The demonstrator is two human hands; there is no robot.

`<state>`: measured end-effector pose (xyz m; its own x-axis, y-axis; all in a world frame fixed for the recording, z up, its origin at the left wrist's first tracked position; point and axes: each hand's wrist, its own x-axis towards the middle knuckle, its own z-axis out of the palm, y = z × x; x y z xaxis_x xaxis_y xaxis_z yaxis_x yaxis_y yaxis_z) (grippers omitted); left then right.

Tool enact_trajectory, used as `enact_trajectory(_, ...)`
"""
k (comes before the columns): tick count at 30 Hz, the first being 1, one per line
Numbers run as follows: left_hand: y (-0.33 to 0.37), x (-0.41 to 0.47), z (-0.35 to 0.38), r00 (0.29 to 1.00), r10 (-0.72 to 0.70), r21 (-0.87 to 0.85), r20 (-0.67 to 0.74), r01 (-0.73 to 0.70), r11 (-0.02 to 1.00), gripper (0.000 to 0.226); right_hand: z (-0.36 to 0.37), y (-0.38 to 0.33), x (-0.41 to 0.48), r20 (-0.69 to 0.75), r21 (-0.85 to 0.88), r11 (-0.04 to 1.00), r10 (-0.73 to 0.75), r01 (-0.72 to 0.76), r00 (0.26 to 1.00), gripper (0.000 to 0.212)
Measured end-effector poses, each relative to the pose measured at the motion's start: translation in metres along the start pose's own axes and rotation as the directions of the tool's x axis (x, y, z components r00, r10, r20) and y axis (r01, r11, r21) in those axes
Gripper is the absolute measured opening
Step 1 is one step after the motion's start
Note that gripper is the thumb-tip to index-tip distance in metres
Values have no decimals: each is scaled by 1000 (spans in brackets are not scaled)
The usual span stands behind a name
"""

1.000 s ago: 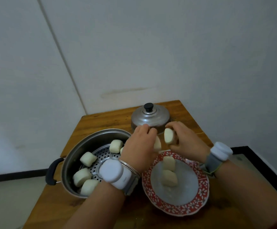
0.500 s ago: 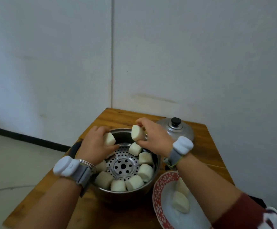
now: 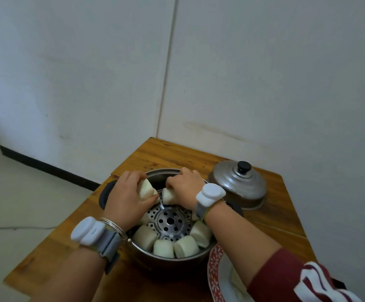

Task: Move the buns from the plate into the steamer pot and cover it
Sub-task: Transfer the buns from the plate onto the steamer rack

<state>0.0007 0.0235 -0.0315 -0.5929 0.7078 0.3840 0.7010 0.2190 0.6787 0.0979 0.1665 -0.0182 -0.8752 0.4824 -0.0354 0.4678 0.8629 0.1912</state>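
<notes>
Wooden worktop (image 3: 168, 158): my left hand (image 3: 128, 196) and right hand (image 3: 184, 189) each grip a bun inside the pot (image 3: 172, 261), left bun (image 3: 145, 189) tilted, right bun (image 3: 169, 196) roughly level.

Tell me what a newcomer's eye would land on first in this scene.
First, the two hands inside the steamer pot at the middle of the wooden table: the left hand and the right hand each hold a white bun over the far side of the perforated rack. More buns line the pot's near side. The metal lid sits off the pot to the right, and the red-rimmed plate peeks in at the lower right.
</notes>
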Motion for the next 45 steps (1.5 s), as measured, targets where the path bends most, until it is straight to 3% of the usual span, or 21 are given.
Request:
enact_trajectory(5, -2, 0, 2, 1000, 21, 11, -19, -21, 1000, 46, -6, 3, -7, 31, 167, 982, 81, -85, 996, 36)
enact_trajectory(17, -3, -1, 3, 1000, 10, 29, -19, -9, 1000, 45, -2, 0, -2, 12, 220, 965, 144, -143, 990, 40)
enact_trajectory(21, -2, -1, 2, 1000, 13, 54, 5, -13, 998, 47, -8, 14, -1, -145, 420, 881, 303, -219, 942, 40)
enact_trajectory(24, -2, -2, 1, 1000, 13, 63, 21, -14, 998, 56, -16, 23, -1, -198, 317, 892, 393, -321, 898, 35)
enact_trajectory(26, 0, -2, 0, 998, 34, 92, 51, -38, 995, 58, -16, 25, -2, -100, 197, 905, 401, -377, 911, 26)
enact_trajectory(29, 2, 1, -3, 989, 68, 96, 129, -80, 992, 54, -7, 26, -6, 19, 248, 894, 380, -373, 925, 35)
enact_trajectory(33, 11, 11, -12, 945, 79, 25, 317, -92, 995, 39, -11, 24, -10, -8, 228, 905, 372, -360, 928, 37)
enact_trajectory(37, 29, 19, -13, 904, 94, -75, 417, -68, 995, 30, -11, 22, -15, -13, 200, 915, 359, -349, 933, 37)
enact_trajectory(41, 37, 13, 9, 829, 33, 142, 559, -135, 981, 33, -10, 20, -20, -52, 189, 920, 358, -343, 932, 34)
enact_trajectory(45, 32, 11, 21, 789, -53, 363, 612, -221, 905, 37, -8, 19, -16, -79, 183, 920, 365, -347, 928, 29)
